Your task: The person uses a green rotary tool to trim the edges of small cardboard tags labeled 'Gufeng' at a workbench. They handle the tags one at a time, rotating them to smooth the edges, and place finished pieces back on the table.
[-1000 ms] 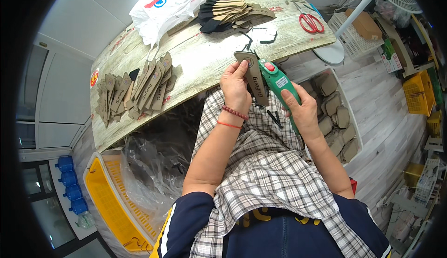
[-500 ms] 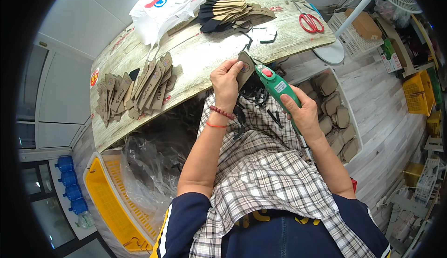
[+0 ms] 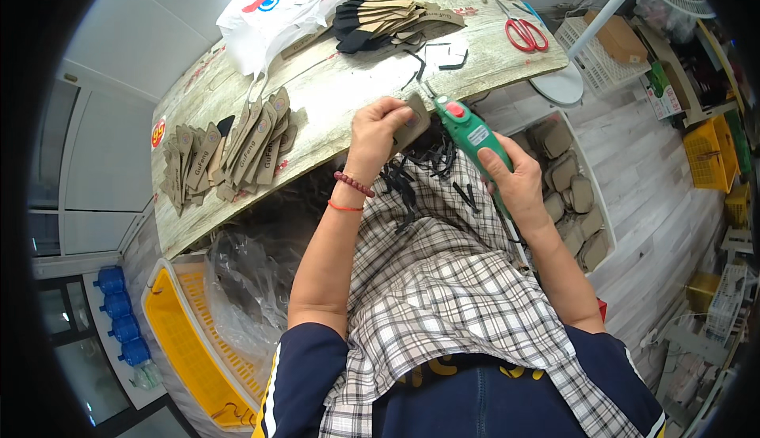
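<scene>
Two hands: one tag [image 3: 412,124], one green tool [image 3: 473,134]

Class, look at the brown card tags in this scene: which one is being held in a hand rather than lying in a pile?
The single brown tag pinched in the left hand, beside the green tool's tip. All the others lie in piles on the table.

Tool: the green handheld tool [image 3: 473,134] in the right hand [image 3: 518,187] looks like smooth, slightly glossy plastic, with a red button.
Tag: the small tan tag [image 3: 412,121] in the left hand [image 3: 378,132] looks like matt card.
Worktop: the pale worktop [image 3: 348,94] shows a worn, wood-grain finish.
Piles: the brown tags at left [image 3: 237,149] look matt, like paper.
Bag: the white bag at the far side [image 3: 285,3] is thin, glossy plastic.
Lap: the checked apron [image 3: 443,295] is woven cloth.
Crate: the yellow crate at near left [image 3: 186,343] is moulded plastic.
</scene>
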Demonstrator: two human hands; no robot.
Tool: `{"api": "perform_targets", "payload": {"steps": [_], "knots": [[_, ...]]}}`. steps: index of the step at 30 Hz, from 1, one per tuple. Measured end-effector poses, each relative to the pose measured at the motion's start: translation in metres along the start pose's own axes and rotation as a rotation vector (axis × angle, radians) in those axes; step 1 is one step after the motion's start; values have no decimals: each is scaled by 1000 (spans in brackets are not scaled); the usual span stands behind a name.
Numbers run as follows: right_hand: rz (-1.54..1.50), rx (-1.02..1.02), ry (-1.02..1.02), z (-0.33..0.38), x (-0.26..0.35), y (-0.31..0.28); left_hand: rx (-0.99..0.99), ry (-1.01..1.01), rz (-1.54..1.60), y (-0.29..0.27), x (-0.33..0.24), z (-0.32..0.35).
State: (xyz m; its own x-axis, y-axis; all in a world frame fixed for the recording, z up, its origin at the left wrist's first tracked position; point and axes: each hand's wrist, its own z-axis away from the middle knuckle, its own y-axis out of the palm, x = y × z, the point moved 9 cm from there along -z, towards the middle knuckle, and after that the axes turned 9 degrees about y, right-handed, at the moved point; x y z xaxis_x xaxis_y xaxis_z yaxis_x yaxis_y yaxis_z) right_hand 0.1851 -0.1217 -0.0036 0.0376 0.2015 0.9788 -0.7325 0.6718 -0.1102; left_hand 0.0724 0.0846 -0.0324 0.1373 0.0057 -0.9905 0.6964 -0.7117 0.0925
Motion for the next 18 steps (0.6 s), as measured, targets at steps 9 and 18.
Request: {"api": "perform_targets", "payload": {"steps": [9, 18], "knots": [[40, -8, 55, 11, -15, 9, -357, 39, 536, -7, 9, 7], [71, -4, 6, 11, -10, 9, -317, 53, 509, 6, 12, 9]]}}
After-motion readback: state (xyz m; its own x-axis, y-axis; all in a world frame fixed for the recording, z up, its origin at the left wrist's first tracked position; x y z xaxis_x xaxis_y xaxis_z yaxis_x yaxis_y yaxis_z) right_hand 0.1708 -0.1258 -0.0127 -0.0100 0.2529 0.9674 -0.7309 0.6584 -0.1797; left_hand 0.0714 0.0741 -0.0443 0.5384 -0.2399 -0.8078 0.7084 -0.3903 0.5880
